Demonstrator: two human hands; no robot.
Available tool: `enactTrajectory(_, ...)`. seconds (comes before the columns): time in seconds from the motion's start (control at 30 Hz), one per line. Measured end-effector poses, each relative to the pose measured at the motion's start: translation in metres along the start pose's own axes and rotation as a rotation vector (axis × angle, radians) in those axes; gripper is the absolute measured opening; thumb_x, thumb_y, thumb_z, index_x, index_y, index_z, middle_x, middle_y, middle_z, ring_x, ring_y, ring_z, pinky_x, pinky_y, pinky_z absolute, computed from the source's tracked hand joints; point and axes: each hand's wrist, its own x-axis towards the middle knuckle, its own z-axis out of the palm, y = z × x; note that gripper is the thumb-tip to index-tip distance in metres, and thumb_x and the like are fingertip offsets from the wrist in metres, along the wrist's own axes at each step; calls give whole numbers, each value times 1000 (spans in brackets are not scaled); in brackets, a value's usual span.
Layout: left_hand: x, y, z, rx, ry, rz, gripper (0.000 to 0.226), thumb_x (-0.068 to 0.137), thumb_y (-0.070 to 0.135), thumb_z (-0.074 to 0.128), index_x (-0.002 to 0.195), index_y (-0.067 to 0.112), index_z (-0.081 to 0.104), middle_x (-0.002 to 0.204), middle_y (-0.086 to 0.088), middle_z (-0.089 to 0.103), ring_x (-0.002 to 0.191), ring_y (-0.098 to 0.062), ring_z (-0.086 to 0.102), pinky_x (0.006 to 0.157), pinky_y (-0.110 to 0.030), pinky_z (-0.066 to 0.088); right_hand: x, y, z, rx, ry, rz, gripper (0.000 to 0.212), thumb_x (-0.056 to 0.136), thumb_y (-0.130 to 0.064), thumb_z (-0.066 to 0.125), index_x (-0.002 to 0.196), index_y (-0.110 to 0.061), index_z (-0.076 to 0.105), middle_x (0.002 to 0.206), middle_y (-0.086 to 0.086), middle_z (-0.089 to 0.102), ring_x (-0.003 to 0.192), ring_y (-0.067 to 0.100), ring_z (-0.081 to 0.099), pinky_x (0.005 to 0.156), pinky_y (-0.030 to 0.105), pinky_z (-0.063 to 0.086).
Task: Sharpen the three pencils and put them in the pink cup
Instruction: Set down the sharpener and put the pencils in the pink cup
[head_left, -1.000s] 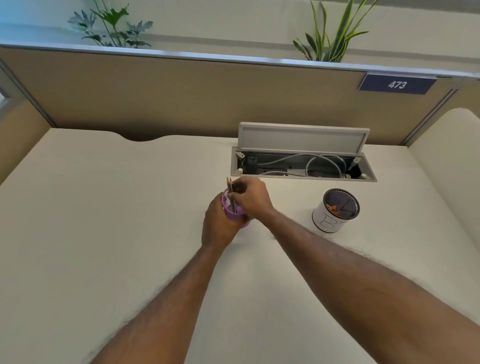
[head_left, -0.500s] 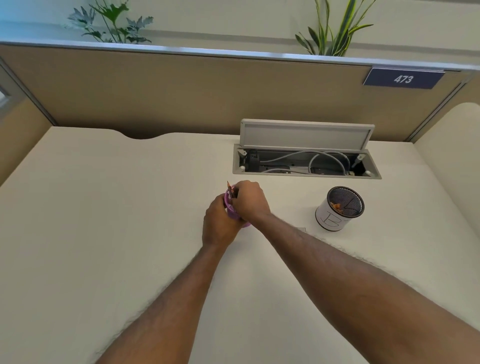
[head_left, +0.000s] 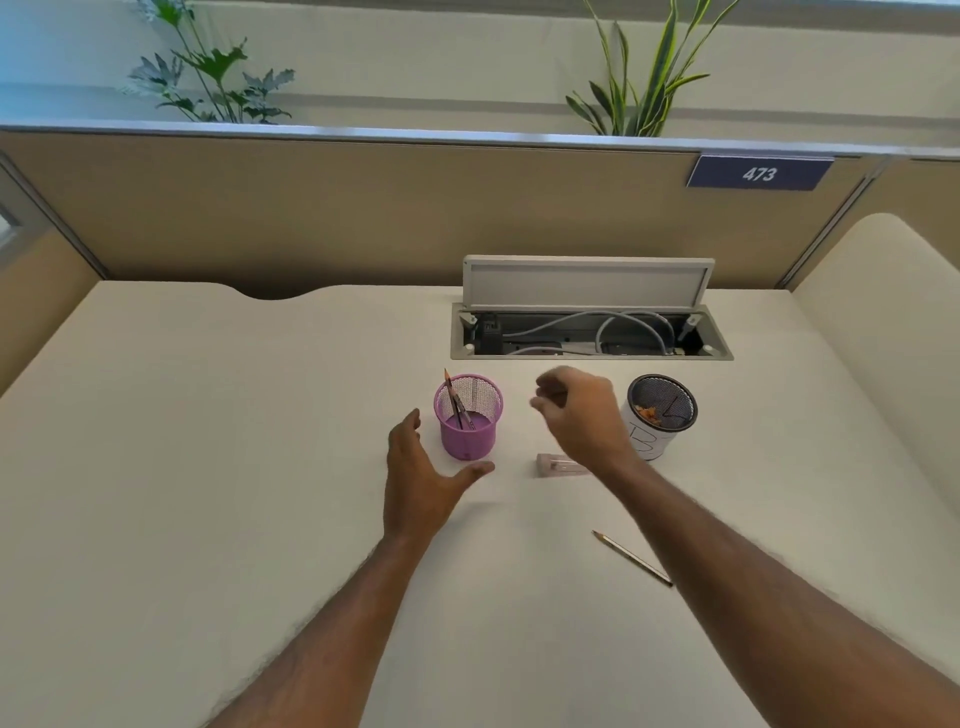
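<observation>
Both hands are off the pink cup (head_left: 469, 423) now. Half a second ago my left hand (head_left: 421, 480) was wrapped around it and my right hand (head_left: 584, 415) was lowering a pencil in from the top. Now the left hand is spread open just beside the cup, thumb near its base and fingers along its left side, gripping nothing. I can't tell if it touches the cup. The right hand has pulled away to the right and hangs between the pink cup and the shavings cup (head_left: 658, 415), fingers loosely curled and holding nothing I can make out. It is a bit blurred.

The pencils in the cup (head_left: 452, 397) lean left with their points up. It looks like two, but I'm not sure through the mesh.

So that drop is done. One pencil (head_left: 631, 557) lies on the desk (head_left: 208, 467) near my right forearm, well apart from the cup. The sharpener (head_left: 557, 464) lies just under my right wrist. My guess is the next step is to pick up that pencil, sharpen it if needed, and put it in the cup.
</observation>
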Motion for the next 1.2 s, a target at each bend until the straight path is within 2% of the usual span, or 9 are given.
enactTrajectory(0.13,-41,-18,-2,53,86,213,71,74,63,68,125,19,46,120,3,53,108,-17,55,85,-36,52,-46,54,-24,-16,-92,86,21,81,-15,76,101,-10,71,83,-3,72,72,2,65,72,16,53)
enactTrajectory(0.23,-58,-29,1,145,12,252,58,80,52,69,122,16,51,116,2,56,108,-19,56,88,-34,49,-79,89,-27,-97,-173,161,17,80,-18,76,95,-14,70,80,-5,68,72,9,63,73,29,55)
enactTrajectory(0.43,-78,-36,6,343,-166,297,62,82,51,69,127,12,52,126,-2,54,116,-24,54,94,-41,42,-125,115,-22,-159,-250,244,25,82,-33,73,100,-17,67,91,-3,60,83,12,55,77,29,48)
enactTrajectory(0.53,-83,-37,6,417,-209,323,61,83,54,66,126,13,52,126,0,54,116,-23,53,93,-39,41,-137,117,-19,-202,-260,246,23,81,-31,73,99,-16,66,93,-3,54,89,16,54,77,29,45)
enactTrajectory(0.63,-85,-37,4,429,-205,311,60,83,56,64,125,15,52,127,2,54,118,-22,51,94,-38,38,-143,116,-16,-209,-234,259,19,81,-27,72,95,-16,66,94,-1,54,92,17,52,75,29,44)
enactTrajectory(0.83,-83,-35,1,422,-189,298,57,83,53,66,124,15,53,128,1,54,119,-22,51,95,-38,37,-145,114,-11,-187,-221,296,11,82,-22,69,90,-16,65,88,-1,56,85,17,53,73,33,45)
enactTrajectory(1.07,-70,-31,-2,394,-140,281,54,82,48,70,120,13,55,123,-3,56,115,-26,54,94,-41,39,-138,112,-5,-235,-257,269,7,87,-20,63,84,-14,64,87,0,59,85,20,55,71,32,43)
enactTrajectory(1.2,-57,-26,-5,355,-101,267,61,78,48,74,122,12,54,124,-4,56,115,-26,54,94,-41,40,-124,96,-2,-147,-205,243,5,86,-21,64,85,-16,67,87,-1,61,81,17,55,70,29,43)
